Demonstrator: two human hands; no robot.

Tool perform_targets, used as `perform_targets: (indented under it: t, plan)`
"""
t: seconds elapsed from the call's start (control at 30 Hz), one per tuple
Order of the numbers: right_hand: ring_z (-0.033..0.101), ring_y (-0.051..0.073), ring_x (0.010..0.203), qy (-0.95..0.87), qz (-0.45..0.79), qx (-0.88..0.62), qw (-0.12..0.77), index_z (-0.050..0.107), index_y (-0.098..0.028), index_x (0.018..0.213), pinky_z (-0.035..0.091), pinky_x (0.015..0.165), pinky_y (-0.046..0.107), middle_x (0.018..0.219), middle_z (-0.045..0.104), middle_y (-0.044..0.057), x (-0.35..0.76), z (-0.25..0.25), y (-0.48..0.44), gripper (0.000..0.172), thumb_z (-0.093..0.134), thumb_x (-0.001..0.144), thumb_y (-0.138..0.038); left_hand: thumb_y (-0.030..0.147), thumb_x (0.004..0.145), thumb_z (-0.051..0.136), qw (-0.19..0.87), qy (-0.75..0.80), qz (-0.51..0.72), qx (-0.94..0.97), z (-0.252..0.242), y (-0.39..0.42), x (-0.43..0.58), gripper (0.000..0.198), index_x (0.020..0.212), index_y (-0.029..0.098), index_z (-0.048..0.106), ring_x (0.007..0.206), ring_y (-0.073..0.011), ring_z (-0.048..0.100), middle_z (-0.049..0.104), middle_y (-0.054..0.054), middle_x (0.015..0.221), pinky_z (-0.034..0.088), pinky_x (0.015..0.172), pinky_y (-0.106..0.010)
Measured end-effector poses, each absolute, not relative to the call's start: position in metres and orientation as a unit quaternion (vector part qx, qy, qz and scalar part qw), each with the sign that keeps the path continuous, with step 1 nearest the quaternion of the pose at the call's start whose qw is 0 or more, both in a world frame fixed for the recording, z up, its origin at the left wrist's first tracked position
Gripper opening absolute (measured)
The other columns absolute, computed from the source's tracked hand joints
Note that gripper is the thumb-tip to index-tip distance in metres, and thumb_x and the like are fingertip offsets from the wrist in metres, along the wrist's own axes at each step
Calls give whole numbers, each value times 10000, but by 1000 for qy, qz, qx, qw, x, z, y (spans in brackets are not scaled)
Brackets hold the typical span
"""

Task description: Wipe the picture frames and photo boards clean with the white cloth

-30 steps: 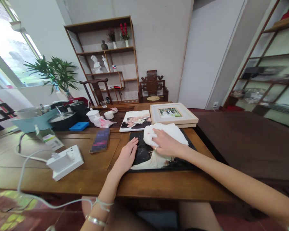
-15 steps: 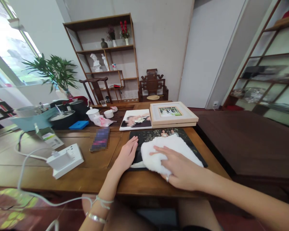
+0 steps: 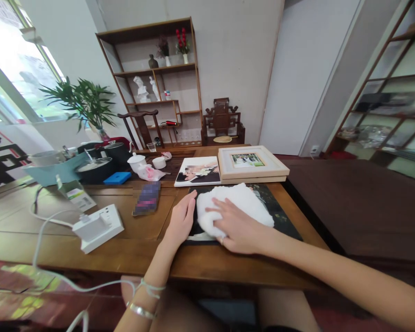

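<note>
A dark photo panel (image 3: 287, 221) lies flat near the table's front edge, and much of its picture is hidden under a fluffy white cloth (image 3: 245, 203). My right hand (image 3: 237, 226) presses down on the cloth with its fingers partly bent into the pile, a ring on one of them. At the panel's left edge rests my left hand (image 3: 182, 214), fingers stretched out and close together, touching the edge.
Behind the panel are a white-bordered photo print (image 3: 197, 173) and a stacked pale picture frame (image 3: 256, 163). Leftward sit a blurred dark phone-shaped item (image 3: 147, 198), a white power strip (image 3: 102, 228) with a trailing cable, a blue box (image 3: 117, 178) and a white teapot (image 3: 136, 160).
My right hand and the cloth have slid left across the panel, baring more of its right side. My left hand stays at the left edge. The view has shifted slightly.
</note>
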State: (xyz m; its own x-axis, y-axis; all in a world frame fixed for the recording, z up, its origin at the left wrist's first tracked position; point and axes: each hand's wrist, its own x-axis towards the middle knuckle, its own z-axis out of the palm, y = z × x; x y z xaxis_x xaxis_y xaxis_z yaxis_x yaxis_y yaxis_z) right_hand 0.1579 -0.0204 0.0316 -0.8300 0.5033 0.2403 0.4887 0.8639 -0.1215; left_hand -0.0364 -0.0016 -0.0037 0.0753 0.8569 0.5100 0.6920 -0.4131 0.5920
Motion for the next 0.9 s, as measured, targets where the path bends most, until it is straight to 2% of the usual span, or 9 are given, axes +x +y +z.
perform_targets:
  t: [0.1, 0.23, 0.33, 0.47, 0.53, 0.63, 0.73, 0.9]
  plan:
    - [188, 319, 1322, -979, 60, -160, 110, 646, -155, 879, 145, 1049, 540, 1337, 451, 111, 162, 35, -42, 213, 548, 689, -171, 360, 913, 276, 116, 545, 424, 714, -2, -4, -36, 458, 1157, 100, 563, 1142, -191, 532, 593, -123, 1204, 381, 1004, -351]
    - [230, 271, 1315, -983, 108, -100, 110, 633, -166, 758, 131, 1078, 465, 1300, 496, 90, 179, 39, -50, 130, 581, 640, -155, 363, 917, 260, 127, 557, 404, 715, -2, -4, -35, 463, 1147, 107, 570, 1131, -196, 542, 604, -121, 1190, 392, 993, -354]
    - [369, 250, 1239, -968, 146, -152, 134, 628, -170, 797, 261, 1030, 410, 1220, 554, 102, 194, 40, -44, 142, 555, 676, -157, 341, 889, 352, 98, 557, 363, 741, -5, -2, -36, 406, 1156, 120, 564, 1129, -217, 545, 595, -126, 1202, 408, 981, -374]
    - [531, 259, 1006, -922, 135, -318, 175, 606, -153, 896, 388, 871, 386, 1065, 607, 123, 204, 37, -17, 185, 498, 756, -209, 284, 867, 401, 62, 544, 343, 763, -11, 1, -38, 362, 1155, 141, 565, 1151, -222, 529, 579, -120, 1225, 402, 992, -399]
    - [557, 258, 895, -892, 119, -389, 196, 595, -134, 876, 403, 801, 371, 957, 629, 125, 202, 37, 2, 189, 459, 792, -236, 264, 863, 401, 58, 536, 341, 770, -13, 2, -39, 349, 1128, 131, 585, 1164, -220, 518, 577, -126, 1226, 392, 1004, -402]
    - [568, 250, 803, -876, 115, -421, 205, 586, -114, 818, 403, 728, 342, 870, 639, 130, 185, 40, 31, 222, 419, 817, -259, 246, 856, 402, 60, 533, 333, 775, -14, 2, -39, 337, 1073, 108, 620, 1174, -223, 508, 574, -141, 1225, 378, 1017, -396]
    - [574, 235, 807, -885, 120, -400, 204, 586, -110, 819, 400, 703, 306, 902, 648, 135, 154, 46, 52, 230, 419, 815, -268, 229, 844, 416, 62, 536, 331, 774, -12, 2, -38, 331, 1056, 92, 629, 1159, -234, 519, 580, -152, 1213, 387, 1008, -388]
    - [577, 217, 828, -900, 119, -371, 194, 593, -123, 821, 390, 698, 272, 945, 660, 124, 109, 50, 63, 209, 440, 799, -263, 190, 834, 419, 65, 525, 331, 781, -8, 1, -37, 300, 1025, 120, 640, 1007, -224, 607, 653, -122, 1079, 467, 909, -371]
